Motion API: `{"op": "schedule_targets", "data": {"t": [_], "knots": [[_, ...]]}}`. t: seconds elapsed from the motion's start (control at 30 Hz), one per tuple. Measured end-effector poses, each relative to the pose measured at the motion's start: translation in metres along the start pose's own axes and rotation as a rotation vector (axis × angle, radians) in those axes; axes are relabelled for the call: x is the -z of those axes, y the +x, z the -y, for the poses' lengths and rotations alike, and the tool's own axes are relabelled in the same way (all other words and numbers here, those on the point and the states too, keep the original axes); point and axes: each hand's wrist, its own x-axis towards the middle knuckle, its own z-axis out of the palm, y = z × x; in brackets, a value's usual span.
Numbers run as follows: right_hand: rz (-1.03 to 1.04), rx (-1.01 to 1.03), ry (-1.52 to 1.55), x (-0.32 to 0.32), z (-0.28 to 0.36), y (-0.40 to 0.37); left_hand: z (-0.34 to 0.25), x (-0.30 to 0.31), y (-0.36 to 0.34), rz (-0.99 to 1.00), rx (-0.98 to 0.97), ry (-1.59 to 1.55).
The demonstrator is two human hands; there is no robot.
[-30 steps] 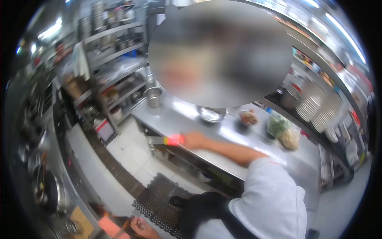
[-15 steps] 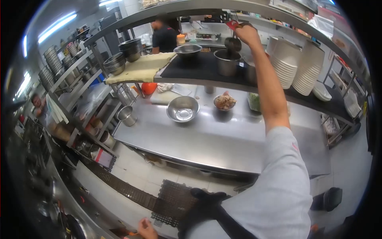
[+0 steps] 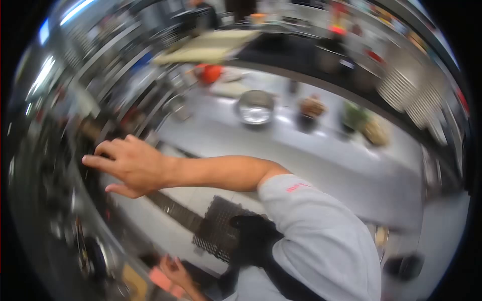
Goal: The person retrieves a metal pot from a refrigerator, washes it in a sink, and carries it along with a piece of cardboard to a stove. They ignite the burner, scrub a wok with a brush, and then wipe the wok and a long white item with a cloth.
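One right hand (image 3: pixel 133 168): spread open, empty | one left hand (image 3: pixel 174 272): part-curled near pink item (image 3: pixel 161 279), cannot tell grip | grey sleeve (image 3: pixel 326 233): red lettering (image 3: pixel 298 187), illegible

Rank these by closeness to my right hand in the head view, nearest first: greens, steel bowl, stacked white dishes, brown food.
From the right hand:
1. Steel bowl, left part of the counter.
2. Brown food, right of that bowl.
3. Greens, farther right.
4. Stacked white dishes, on the shelf at upper right.
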Motion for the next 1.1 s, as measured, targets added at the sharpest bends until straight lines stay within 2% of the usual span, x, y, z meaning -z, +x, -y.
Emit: {"op": "schedule_targets", "data": {"t": [0.03,0.07,0.1,0.13,0.17,0.2,0.23,0.3,0.33,0.4,0.43,0.47,0.5,0.53,0.57,0.6,0.63,0.67,0.7,0.73,0.77,0.8,0.87,0.93,1.0,1.03,1.07,1.1], "knots": [[0.035,0.005,0.164,-0.027,0.01,0.003,-0.041,0.001,0.0,-0.045,-0.097,0.197],[0.057,0.043,0.278,-0.051,0.018,0.006,-0.018,0.007,-0.01,-0.073,0.167,-0.025],[0.084,0.104,0.426,-0.078,0.022,0.014,-0.028,0.015,-0.014,-0.119,0.039,0.268],[0.061,0.191,0.542,-0.119,0.028,0.019,-0.027,0.022,-0.024,-0.175,0.154,0.241],[0.274,0.113,0.646,-0.142,0.041,0.025,-0.018,0.033,-0.036,-0.246,0.175,0.367],[0.192,0.102,0.801,-0.188,0.064,0.025,-0.029,0.041,-0.047,-0.339,0.233,0.426],[0.527,-0.029,0.723,-0.209,0.079,0.013,-0.043,0.047,-0.065,-0.462,0.326,0.414],[0.797,0.173,0.673,-0.26,0.123,-0.015,-0.076,0.053,-0.089,-0.652,0.505,0.397],[0.792,0.253,0.831,-0.294,0.144,-0.049,-0.083,0.051,-0.106,-0.75,0.569,0.438],[0.888,0.431,0.951,-0.36,0.189,-0.123,-0.101,0.062,-0.134,-0.886,0.527,0.561],[0.934,0.505,0.863,-0.382,0.21,-0.16,-0.105,0.066,-0.15,-0.936,0.541,0.594],[1.239,0.46,0.723,-0.39,0.234,-0.184,-0.109,0.062,-0.169,-0.989,0.596,0.59],[1.494,0.505,0.613,-0.406,0.249,-0.206,-0.112,0.061,-0.18,-1.02,0.64,0.576],[1.733,0.53,0.482,-0.431,0.258,-0.23,-0.114,0.059,-0.191,-1.094,0.606,0.574],[1.635,0.538,0.512,-0.46,0.253,-0.278,-0.116,0.059,-0.202,-1.152,0.631,0.572],[1.525,0.769,0.608,-0.53,0.242,-0.366,-0.116,0.06,-0.209,-1.209,0.652,0.566],[1.645,0.678,0.57,-0.507,0.242,-0.351,-0.118,0.064,-0.213,-1.292,0.645,0.528],[1.824,0.263,0.575,-0.528,0.24,-0.381,-0.116,0.07,-0.22,-1.291,0.667,0.506],[1.692,0.055,0.696,-0.491,0.241,-0.36,-0.112,0.083,-0.223,-1.292,0.677,0.485],[1.471,0.072,0.754,-0.466,0.246,-0.344,-0.109,0.1,-0.226,-1.292,0.645,0.476],[1.578,0.094,0.619,-0.463,0.252,-0.333,-0.104,0.12,-0.226,-1.265,0.572,0.53],[1.535,0.097,0.59,-0.453,0.26,-0.319,-0.095,0.143,-0.223,-1.225,0.485,0.574],[1.604,-0.001,0.589,-0.44,0.27,-0.286,-0.076,0.195,-0.213,-1.197,0.393,0.576],[1.507,0.132,0.749,-0.475,0.268,-0.314,-0.047,0.239,-0.21,-1.162,0.326,0.567],[1.573,-0.136,0.801,-0.429,0.293,-0.257,-0.005,0.272,-0.203,-1.106,0.422,0.991],[1.555,-0.21,0.779,-0.399,0.303,-0.232,0.013,0.277,-0.205,-1.048,0.394,0.964],[1.712,-0.433,0.901,-0.375,0.312,-0.203,0.03,0.28,-0.203,-1.075,0.475,0.837],[1.757,-0.572,0.985,-0.361,0.309,-0.195,0.04,0.285,-0.199,-1.093,0.556,0.719]]}}
